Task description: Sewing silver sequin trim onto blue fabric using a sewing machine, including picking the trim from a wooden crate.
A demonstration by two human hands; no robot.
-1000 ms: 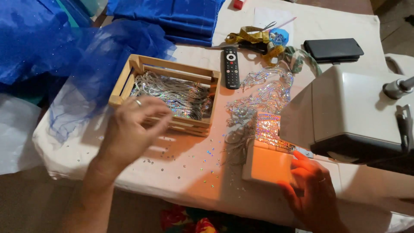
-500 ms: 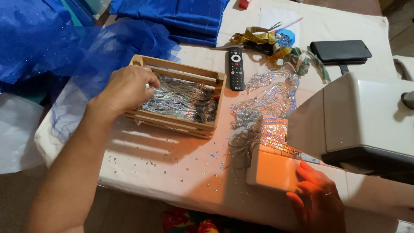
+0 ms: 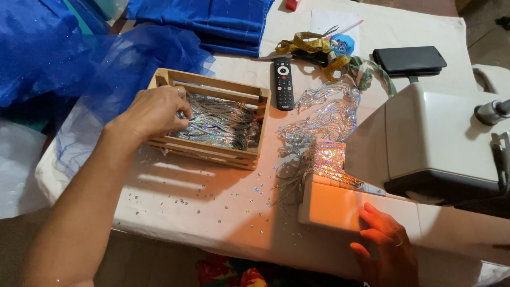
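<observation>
My left hand (image 3: 154, 110) reaches into a small wooden crate (image 3: 210, 151) and its fingers pinch the silver sequin strips (image 3: 223, 125) piled inside. My right hand (image 3: 383, 245) rests flat with spread fingers on the lit base of a white sewing machine (image 3: 425, 143) at the lower right. A band of shiny sequin trim (image 3: 324, 119) trails from the machine bed toward the back of the table.
Blue tulle (image 3: 101, 58) and folded blue fabric (image 3: 212, 18) lie at the back left. A black remote (image 3: 283, 82), yellow tape measure (image 3: 305, 45), scissors and a dark phone (image 3: 409, 59) sit behind. Loose sequins (image 3: 255, 204) dot the white tablecloth.
My left hand moved from the table in front of the crate up into the crate and closed its fingers on the sequin strips. My right hand stayed on the machine base.
</observation>
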